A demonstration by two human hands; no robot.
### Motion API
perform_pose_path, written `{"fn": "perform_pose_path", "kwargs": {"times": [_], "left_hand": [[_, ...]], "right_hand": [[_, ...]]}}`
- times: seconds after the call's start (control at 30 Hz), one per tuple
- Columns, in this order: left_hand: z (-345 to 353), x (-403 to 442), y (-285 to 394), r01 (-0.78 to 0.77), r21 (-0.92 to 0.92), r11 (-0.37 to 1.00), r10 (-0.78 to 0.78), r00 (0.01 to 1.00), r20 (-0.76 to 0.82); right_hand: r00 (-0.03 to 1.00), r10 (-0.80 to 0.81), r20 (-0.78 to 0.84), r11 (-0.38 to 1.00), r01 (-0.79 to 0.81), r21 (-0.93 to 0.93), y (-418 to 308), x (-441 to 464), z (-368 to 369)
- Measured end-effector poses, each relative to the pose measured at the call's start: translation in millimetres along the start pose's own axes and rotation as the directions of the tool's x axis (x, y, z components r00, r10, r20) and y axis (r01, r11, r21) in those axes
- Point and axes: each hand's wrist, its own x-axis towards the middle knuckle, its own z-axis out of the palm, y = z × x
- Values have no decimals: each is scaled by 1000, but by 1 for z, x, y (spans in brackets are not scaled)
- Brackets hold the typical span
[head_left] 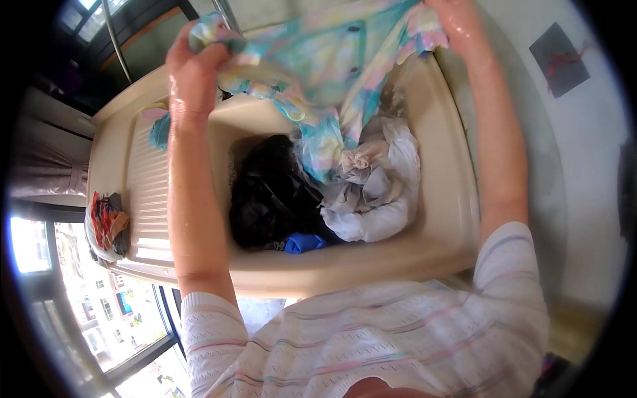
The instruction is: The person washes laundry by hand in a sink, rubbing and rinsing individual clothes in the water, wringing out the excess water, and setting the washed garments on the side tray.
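Note:
A wet pastel tie-dye shirt [325, 60] with dark buttons is stretched between my two raised hands over the laundry sink [438, 229]. My left hand [196, 69] is closed around one bunched end of it. At the upper right, my right hand [458, 26] grips the other end, its fingertips partly cut off by the frame. The shirt's lower part hangs down into the basin. Below it lie black clothing [269, 196], white and beige clothing [375, 205] and a small blue cloth piece [304, 243].
Left of the basin is a ribbed washboard surface [149, 199]. A teal scrubber-like item [159, 131] lies at its upper part, and a bag with red and brown contents [108, 225] sits at its left edge. A wall with a dark square [559, 60] rises on the right; windows [99, 305] are lower left.

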Motion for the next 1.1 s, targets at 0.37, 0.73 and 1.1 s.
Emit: {"fn": "perform_pose_path", "kwargs": {"times": [0.37,0.73,1.1], "left_hand": [[13,-61,-114,-583,774,248,-649,494,579],[105,-13,-15,617,-363,699,-437,769,467],[6,-79,-119,115,706,698,-502,783,368]], "right_hand": [[655,475,588,874,-274,-402,102,-86,4],[855,209,475,977,-203,-64,-71,-66,78],[849,521,85,850,-526,36,9,-87,86]]}}
